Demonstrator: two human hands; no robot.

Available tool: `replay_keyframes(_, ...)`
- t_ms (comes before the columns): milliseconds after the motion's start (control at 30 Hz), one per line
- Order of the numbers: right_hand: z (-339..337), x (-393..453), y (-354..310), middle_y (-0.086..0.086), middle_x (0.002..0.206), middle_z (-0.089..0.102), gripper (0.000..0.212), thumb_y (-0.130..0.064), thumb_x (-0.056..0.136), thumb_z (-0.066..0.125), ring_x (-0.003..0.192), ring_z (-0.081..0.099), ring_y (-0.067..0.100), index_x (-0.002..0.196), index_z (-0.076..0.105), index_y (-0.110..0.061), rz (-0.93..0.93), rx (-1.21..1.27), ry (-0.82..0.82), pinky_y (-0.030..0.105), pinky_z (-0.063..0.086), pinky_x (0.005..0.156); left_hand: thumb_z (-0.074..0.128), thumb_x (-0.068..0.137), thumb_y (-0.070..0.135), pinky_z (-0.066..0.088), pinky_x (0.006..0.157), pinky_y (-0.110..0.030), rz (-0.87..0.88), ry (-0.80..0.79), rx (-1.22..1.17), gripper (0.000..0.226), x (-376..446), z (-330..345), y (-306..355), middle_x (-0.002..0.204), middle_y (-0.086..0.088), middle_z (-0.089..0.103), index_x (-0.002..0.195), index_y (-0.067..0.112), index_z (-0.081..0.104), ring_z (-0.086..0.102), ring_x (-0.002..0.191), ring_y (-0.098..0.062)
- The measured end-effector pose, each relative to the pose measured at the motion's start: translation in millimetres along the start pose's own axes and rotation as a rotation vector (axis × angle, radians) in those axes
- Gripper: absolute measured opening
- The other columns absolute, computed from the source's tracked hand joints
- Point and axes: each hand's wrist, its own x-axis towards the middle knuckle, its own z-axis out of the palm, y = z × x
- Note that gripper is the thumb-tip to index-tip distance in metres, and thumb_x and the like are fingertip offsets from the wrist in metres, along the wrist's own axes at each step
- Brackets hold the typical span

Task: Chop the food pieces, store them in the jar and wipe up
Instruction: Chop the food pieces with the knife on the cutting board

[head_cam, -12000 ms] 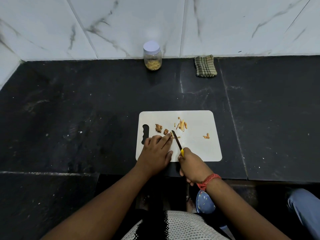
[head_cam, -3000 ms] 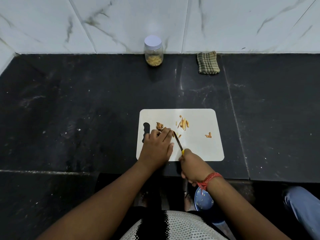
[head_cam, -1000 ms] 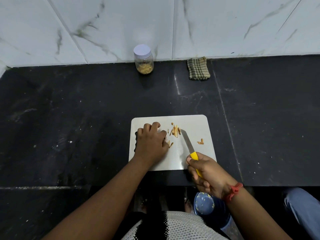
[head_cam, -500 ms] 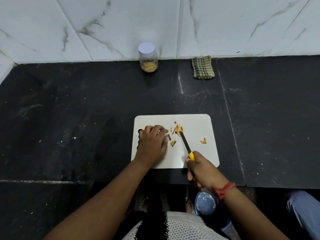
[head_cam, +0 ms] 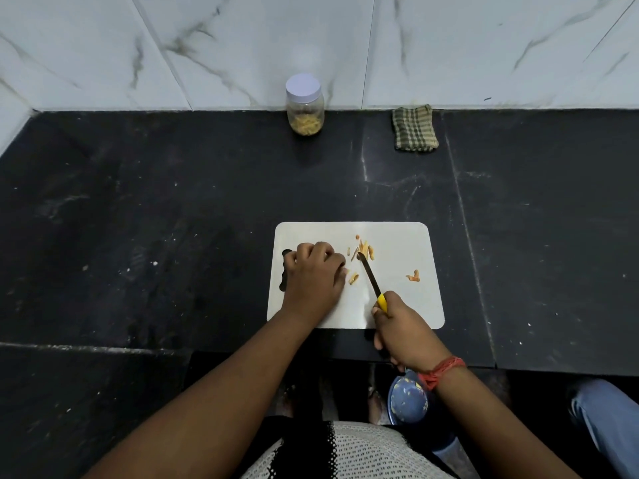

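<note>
A white cutting board (head_cam: 397,305) lies on the black counter. On it are a small pile of orange food strips (head_cam: 366,250), a cut bit (head_cam: 353,279) and a lone piece (head_cam: 413,276) to the right. My left hand (head_cam: 313,278) rests on the board's left side, fingers curled down, fingertips pinching a small food piece that is mostly hidden. My right hand (head_cam: 404,330) grips a yellow-handled knife (head_cam: 370,275); its tip touches the strip pile. The jar (head_cam: 305,105), lid on and partly filled, stands by the wall. A folded checked cloth (head_cam: 414,128) lies to its right.
The white marble wall (head_cam: 449,46) closes the back of the black counter (head_cam: 173,219). Below the counter's front edge sits a blue bowl (head_cam: 408,401) with scraps. Another person's jeans-clad leg (head_cam: 608,416) shows at the lower right.
The knife has swung from beside my left fingers over to the strip pile, its tip now farther right. My left hand has stayed curled on the board's left side.
</note>
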Motion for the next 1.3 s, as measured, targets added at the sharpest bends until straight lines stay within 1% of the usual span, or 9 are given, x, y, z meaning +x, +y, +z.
replay_keyframes(100,-2,-3,1,0.014,0.069,0.063,0.015,-0.024,0.103,0.035,0.034,0.041,0.015,0.091,0.036,-0.017,-0.001,0.015,0.021,0.022,0.036,0.035,0.062,0.092,0.034,0.035,0.086,-0.041,0.007,0.047,0.033,0.013,0,-2,-6,0.106,0.007,0.059,0.094,0.026,0.071,0.048,0.1,-0.021)
replay_keyframes(200,-2,-5,0,0.013,0.068,0.063,0.015,-0.024,0.103,0.035,0.034,0.042,0.014,0.09,0.037,-0.017,-0.011,0.028,0.027,0.024,0.037,0.036,0.059,0.095,0.032,0.033,0.084,-0.038,-0.026,0.081,0.06,0.014,-1,-5,-8,0.099,0.006,0.063,0.094,0.024,0.07,0.05,0.094,-0.019)
replay_keyframes(367,0,-6,-4,0.014,0.07,0.064,0.015,-0.024,0.104,0.036,0.029,0.039,0.01,0.092,0.039,-0.016,-0.025,0.023,0.004,0.022,0.035,0.034,0.065,0.092,0.023,0.042,0.08,-0.041,0.051,0.039,0.176,0.004,-3,-1,-7,0.091,0.002,0.068,0.091,0.021,0.068,0.056,0.084,-0.021)
replay_keyframes(533,0,-5,-6,0.013,0.069,0.064,0.014,-0.024,0.104,0.036,0.031,0.04,0.012,0.092,0.04,-0.017,-0.032,0.03,0.006,0.021,0.036,0.035,0.065,0.094,0.025,0.043,0.079,-0.044,0.116,0.025,0.178,0.008,-6,0,-8,0.094,0.0,0.068,0.093,0.019,0.07,0.057,0.087,-0.023)
replay_keyframes(700,0,-4,-6,0.013,0.069,0.063,0.015,-0.025,0.104,0.036,0.031,0.04,0.012,0.094,0.04,-0.016,-0.032,0.026,0.001,0.021,0.035,0.035,0.06,0.095,0.02,0.034,0.084,-0.041,0.053,0.025,0.012,0.014,-14,-2,-9,0.101,0.002,0.068,0.104,0.022,0.071,0.056,0.097,-0.023)
replay_keyframes(867,1,-4,-6,0.011,0.067,0.063,0.015,-0.026,0.104,0.037,0.031,0.04,0.01,0.093,0.04,-0.017,-0.031,0.029,-0.012,0.021,0.035,0.035,0.061,0.096,0.02,0.035,0.088,-0.042,0.02,-0.038,-0.01,0.017,-11,-5,-5,0.106,0.003,0.068,0.107,0.024,0.073,0.056,0.103,-0.022)
replay_keyframes(1000,-1,-4,-8,0.011,0.067,0.062,0.014,-0.026,0.104,0.037,0.031,0.039,0.011,0.094,0.041,-0.016,-0.037,0.042,-0.013,0.02,0.035,0.035,0.061,0.095,0.021,0.034,0.089,-0.04,-0.017,-0.061,-0.046,0.017,-6,-5,-3,0.109,0.005,0.061,0.107,0.025,0.072,0.052,0.103,-0.02)
replay_keyframes(1133,-2,-4,-9,0.011,0.069,0.062,0.013,-0.026,0.104,0.037,0.033,0.04,0.011,0.094,0.041,-0.017,-0.025,0.052,-0.021,0.021,0.035,0.035,0.061,0.096,0.022,0.036,0.092,-0.04,0.009,-0.059,-0.068,0.029,-3,-6,-6,0.126,0.007,0.062,0.124,0.025,0.064,0.052,0.109,-0.019)
replay_keyframes(1300,-1,-4,-8,0.008,0.067,0.062,0.014,-0.026,0.104,0.036,0.034,0.041,0.012,0.095,0.041,-0.017,-0.017,0.026,-0.03,0.021,0.036,0.035,0.056,0.1,0.026,0.034,0.098,-0.043,-0.015,-0.092,-0.095,0.038,0,-6,-6,0.131,0.006,0.064,0.138,0.026,0.056,0.05,0.114,-0.019)
